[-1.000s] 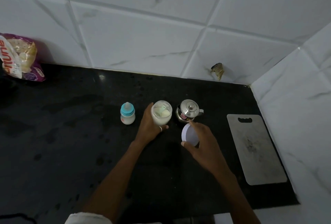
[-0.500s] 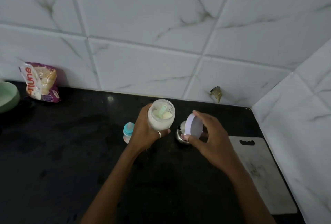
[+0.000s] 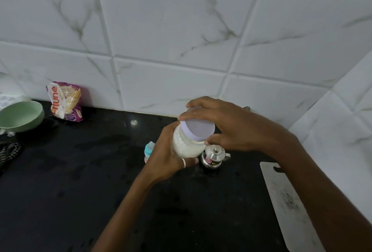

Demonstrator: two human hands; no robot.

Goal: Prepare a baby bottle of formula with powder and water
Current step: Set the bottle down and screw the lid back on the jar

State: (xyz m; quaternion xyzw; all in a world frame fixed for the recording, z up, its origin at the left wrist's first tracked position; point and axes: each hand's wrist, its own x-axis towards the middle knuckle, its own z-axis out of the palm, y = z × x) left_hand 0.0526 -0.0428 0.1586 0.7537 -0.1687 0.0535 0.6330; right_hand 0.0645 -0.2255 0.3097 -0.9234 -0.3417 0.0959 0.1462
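Note:
My left hand (image 3: pixel 167 157) grips a clear jar of white powder (image 3: pixel 186 144), lifted above the black counter (image 3: pixel 80 181) and tilted toward me. My right hand (image 3: pixel 227 125) holds a pale lilac lid (image 3: pixel 198 129) over the jar's mouth, fingers curled round its rim. A small baby bottle (image 3: pixel 148 150) with a blue teat cap stands on the counter behind my left hand, partly hidden by it. A little steel kettle (image 3: pixel 213 156) with a knobbed lid sits just right of the jar, below my right hand.
A white cutting board (image 3: pixel 287 201) lies at the right, by the tiled side wall. A purple snack bag (image 3: pixel 65 101) leans on the back wall at the left, next to a green bowl (image 3: pixel 21 116). A dark patterned cloth (image 3: pixel 8 153) is at the left edge.
The jar has risen from the counter in my left hand. My right hand has brought the lid from beside the jar onto its mouth, covering the powder and the scoop inside.

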